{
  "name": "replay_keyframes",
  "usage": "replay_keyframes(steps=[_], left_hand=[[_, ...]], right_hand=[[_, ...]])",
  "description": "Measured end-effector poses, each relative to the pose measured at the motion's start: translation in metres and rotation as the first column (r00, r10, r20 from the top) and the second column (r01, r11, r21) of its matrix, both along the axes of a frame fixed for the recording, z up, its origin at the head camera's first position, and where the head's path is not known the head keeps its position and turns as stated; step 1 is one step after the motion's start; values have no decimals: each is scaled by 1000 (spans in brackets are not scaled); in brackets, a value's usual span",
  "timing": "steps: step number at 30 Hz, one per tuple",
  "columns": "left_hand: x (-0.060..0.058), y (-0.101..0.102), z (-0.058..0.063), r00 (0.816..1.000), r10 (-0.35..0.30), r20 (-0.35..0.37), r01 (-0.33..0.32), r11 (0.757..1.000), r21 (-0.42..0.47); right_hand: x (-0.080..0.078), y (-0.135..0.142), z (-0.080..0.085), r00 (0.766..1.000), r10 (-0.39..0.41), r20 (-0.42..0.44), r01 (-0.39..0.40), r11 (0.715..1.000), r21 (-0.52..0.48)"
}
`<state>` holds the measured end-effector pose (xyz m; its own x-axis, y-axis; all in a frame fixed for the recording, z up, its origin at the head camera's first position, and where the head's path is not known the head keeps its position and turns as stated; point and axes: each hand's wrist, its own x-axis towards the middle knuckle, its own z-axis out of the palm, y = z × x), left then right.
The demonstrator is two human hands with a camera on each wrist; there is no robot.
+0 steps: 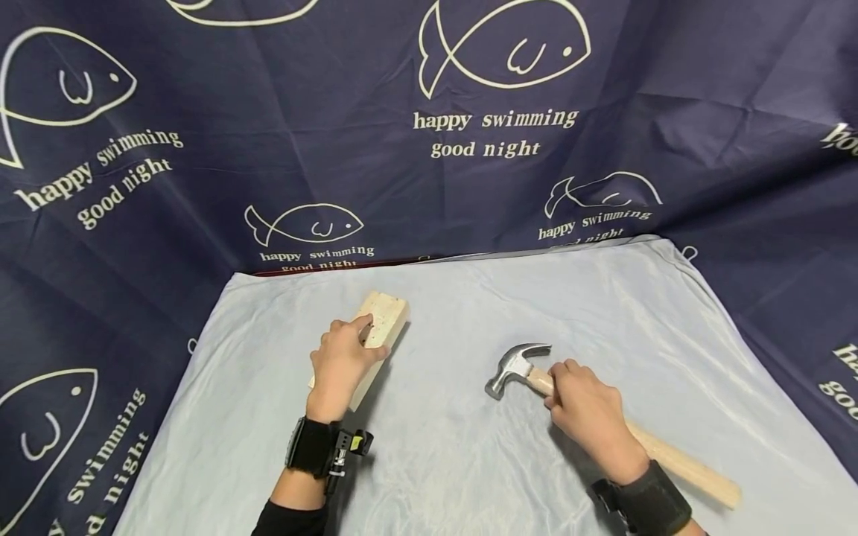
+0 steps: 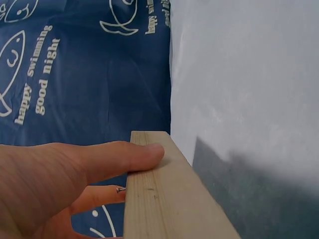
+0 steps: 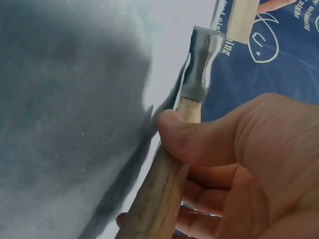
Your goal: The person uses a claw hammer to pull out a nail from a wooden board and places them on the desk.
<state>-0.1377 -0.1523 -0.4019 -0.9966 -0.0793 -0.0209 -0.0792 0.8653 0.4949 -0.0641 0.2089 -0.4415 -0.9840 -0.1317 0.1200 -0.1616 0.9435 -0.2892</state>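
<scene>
My left hand [image 1: 338, 365] grips a pale wooden block [image 1: 385, 309] on the left half of the cloth, thumb over its near right side. The left wrist view shows a small nail [image 2: 120, 189] sticking out from the block's face, beside my finger. My right hand [image 1: 590, 409] is wrapped around the wooden handle [image 1: 690, 465] of a claw hammer [image 1: 512, 365], holding it high up near the metal head. The hammer head points left toward the block, a hand's breadth or more away from it. In the right wrist view, my thumb [image 3: 182, 137] lies along the handle.
A pale blue cloth [image 1: 436, 461] covers the table. Dark blue fabric [image 1: 469, 201] printed with fish and lettering hangs behind and at both sides. Each wrist wears a black strap, with a small camera visible on the left one [image 1: 358, 443].
</scene>
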Motion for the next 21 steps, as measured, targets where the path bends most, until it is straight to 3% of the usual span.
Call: replay_keyframes(steps=[11,21], left_hand=[[-4,36,0,992,-90,-83,87,995,-39],[1,63,-15,984,-160,-84,152,985,-87]], right_hand=[[-2,12,13,999,-13,-51,12,1000,-15],[-2,12,17,991,-9,-135,6,1000,-20]])
